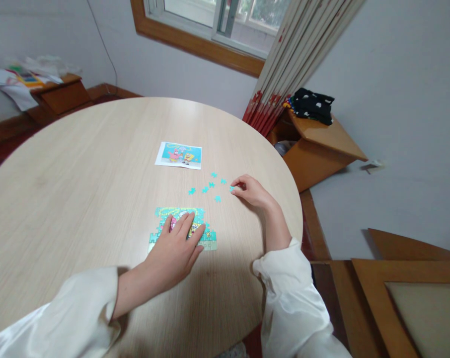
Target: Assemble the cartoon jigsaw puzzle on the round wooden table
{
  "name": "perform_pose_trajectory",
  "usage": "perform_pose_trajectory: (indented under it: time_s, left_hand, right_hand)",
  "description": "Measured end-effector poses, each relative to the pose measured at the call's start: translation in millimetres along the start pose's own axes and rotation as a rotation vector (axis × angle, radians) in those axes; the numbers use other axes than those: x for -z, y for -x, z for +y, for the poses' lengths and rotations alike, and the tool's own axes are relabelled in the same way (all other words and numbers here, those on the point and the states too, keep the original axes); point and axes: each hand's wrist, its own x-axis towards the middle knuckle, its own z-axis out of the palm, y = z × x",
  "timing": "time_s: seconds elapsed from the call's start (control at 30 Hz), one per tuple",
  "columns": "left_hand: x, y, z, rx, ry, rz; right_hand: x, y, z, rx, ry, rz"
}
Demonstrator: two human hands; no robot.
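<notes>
A partly joined jigsaw puzzle (pixel 210 239) in teal, green, pink and yellow lies on the round table. Across its middle rests my left hand (pixel 176 243), fingers spread and flat, covering part of the picture. To the upper right, my right hand (pixel 249 191) pinches a small teal puzzle piece (pixel 231 189) between thumb and fingertips, at or just above the tabletop. Several loose teal pieces (pixel 211 184) are scattered between that hand and the puzzle. Behind them lies a printed reference picture (pixel 182 155) with a pink and a yellow cartoon figure.
The pale round wooden table (pixel 79 199) fills most of the view. At the right stand a wooden cabinet (pixel 322 144) with dark cloth (pixel 312 105) on top and a chair (pixel 407 298). A small stand (pixel 66 94) with papers is at the far left. Beyond hangs a curtain (pixel 299 44).
</notes>
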Motion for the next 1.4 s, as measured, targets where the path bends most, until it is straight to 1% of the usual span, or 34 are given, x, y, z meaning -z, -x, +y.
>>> perform_pose_trajectory:
  time_s: [0.1, 0.17, 0.23, 0.33, 0.4, 0.53, 0.67, 0.83, 1.0, 1.1, 1.23, 1.4]
  left_hand:
    - [0.3, -0.3, -0.8, 0.001, -0.022, -0.012]
    - [0.7, -0.5, -0.9, -0.001, -0.033, -0.022]
    - [1.1, -0.7, -0.7, -0.004, -0.036, -0.022]
    - [1.0, -0.9, -0.4, -0.002, -0.029, -0.016]
    - [0.5, -1.3, -0.6, 0.007, -0.029, -0.017]
    - [0.1, -2.1, -2.0, 0.029, -0.035, -0.027]
    - [0.9, -1.9, -2.4, 0.034, -0.023, -0.032]
    - [3.4, -2.4, -1.5, 0.036, -0.021, -0.059]
    - [5.4, -2.6, -1.3, 0.039, -0.026, -0.069]
    - [5.5, -2.1, -1.7, 0.033, -0.021, -0.05]
    - [3.6, -1.6, -2.4, 0.031, -0.016, -0.034]
    - [0.7, -0.9, -2.7, 0.028, -0.017, -0.013]
  right_hand:
    - [0.7, 1.2, -0.4, -0.007, -0.005, -0.002]
    - [-1.5, 0.5, -2.3, -0.011, -0.022, 0.02]
    - [-7.7, -3.0, -6.6, 0.0, -0.026, 0.105]
    - [-24.3, -12.7, -17.8, 0.058, 0.02, 0.272]
    - [-37.6, -20.0, -26.8, 0.092, 0.078, 0.295]
    - [-58.4, -30.0, -39.7, 0.05, 0.224, 0.245]
    - [-64.9, -34.3, -39.3, 0.062, 0.243, 0.193]
    - [-61.0, -33.3, -33.6, 0.127, 0.212, 0.183]
    - [-48.4, -20.8, -38.9, 0.238, 0.185, 0.178]
    - [-44.2, -14.0, -43.6, 0.221, 0.187, 0.135]
    - [-45.2, -12.2, -47.3, 0.172, 0.192, 0.066]
    - [-45.3, -12.4, -52.5, 0.146, 0.19, 0.047]
